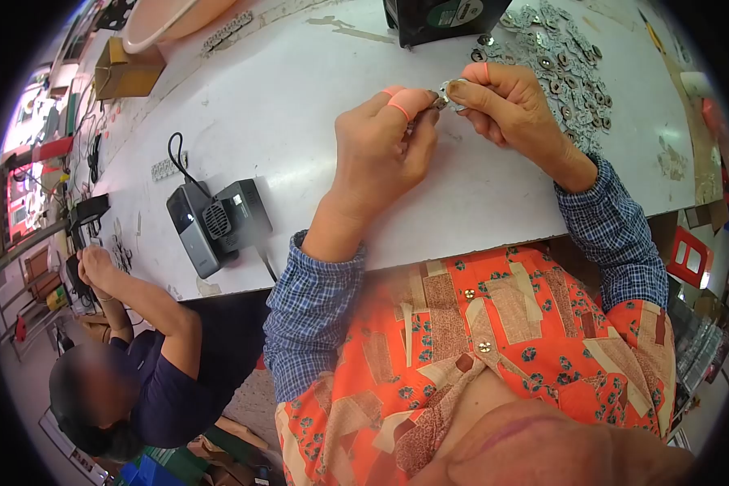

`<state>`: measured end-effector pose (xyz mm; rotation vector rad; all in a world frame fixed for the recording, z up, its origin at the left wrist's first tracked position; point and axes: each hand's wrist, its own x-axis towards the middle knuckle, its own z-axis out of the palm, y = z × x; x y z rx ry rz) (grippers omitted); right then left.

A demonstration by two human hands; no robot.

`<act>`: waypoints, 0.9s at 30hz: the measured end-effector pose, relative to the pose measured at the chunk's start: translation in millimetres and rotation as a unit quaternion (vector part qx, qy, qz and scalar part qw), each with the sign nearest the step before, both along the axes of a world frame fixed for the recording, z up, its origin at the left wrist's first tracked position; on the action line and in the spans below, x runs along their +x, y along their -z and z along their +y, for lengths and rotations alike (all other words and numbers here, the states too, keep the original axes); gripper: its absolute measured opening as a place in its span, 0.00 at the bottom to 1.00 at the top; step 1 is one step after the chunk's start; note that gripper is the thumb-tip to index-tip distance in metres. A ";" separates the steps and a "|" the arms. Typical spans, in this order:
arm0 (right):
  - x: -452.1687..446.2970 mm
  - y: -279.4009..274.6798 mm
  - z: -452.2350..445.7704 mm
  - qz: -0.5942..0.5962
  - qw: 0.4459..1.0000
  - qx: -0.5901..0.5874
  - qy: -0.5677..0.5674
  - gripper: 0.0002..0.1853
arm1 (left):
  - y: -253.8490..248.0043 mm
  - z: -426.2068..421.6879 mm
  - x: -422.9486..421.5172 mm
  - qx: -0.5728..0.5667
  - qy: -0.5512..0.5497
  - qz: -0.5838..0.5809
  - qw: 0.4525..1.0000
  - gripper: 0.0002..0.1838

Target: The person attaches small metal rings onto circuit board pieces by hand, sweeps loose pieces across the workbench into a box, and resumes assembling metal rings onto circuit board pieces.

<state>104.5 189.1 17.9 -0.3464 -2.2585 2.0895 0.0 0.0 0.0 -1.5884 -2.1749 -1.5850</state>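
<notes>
My left hand [385,146] and my right hand [510,105] meet above the white table, fingertips pinched together. Between them is a small silvery metal part [445,95], mostly covered by the fingers, so its exact kind cannot be made out. Both hands are closed on it, the left from one side and the right from the other. Orange bands circle fingers on each hand. Beside and beyond my right hand lies a loose spread of similar small metal parts [571,85], some with dark round centres.
A black box-shaped device [441,24] stands at the table's far edge. On the left are a grey power bank with a cable [193,231], a black device [247,212], strips of parts [170,166], a cardboard box [128,69] and a basin [166,20]. A co-worker [162,356] sits at left.
</notes>
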 end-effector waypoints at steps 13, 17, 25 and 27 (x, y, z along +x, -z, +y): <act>-3.0 13.4 13.7 0.203 0.894 0.400 0.020 0.11 | 4.3 9.9 -1.1 -0.021 -0.066 0.049 0.996 0.12; 0.2 9.3 23.0 0.190 0.875 0.446 -0.001 0.07 | 9.1 10.1 -5.3 0.008 -0.070 0.013 0.997 0.10; 6.0 -13.5 15.6 0.096 0.971 0.173 -0.134 0.14 | -17.7 -3.3 -1.6 -0.054 0.071 -0.337 0.937 0.08; 6.7 -13.9 15.3 0.078 0.971 0.166 -0.154 0.14 | -20.0 -4.0 -1.7 -0.071 0.086 -0.356 0.928 0.09</act>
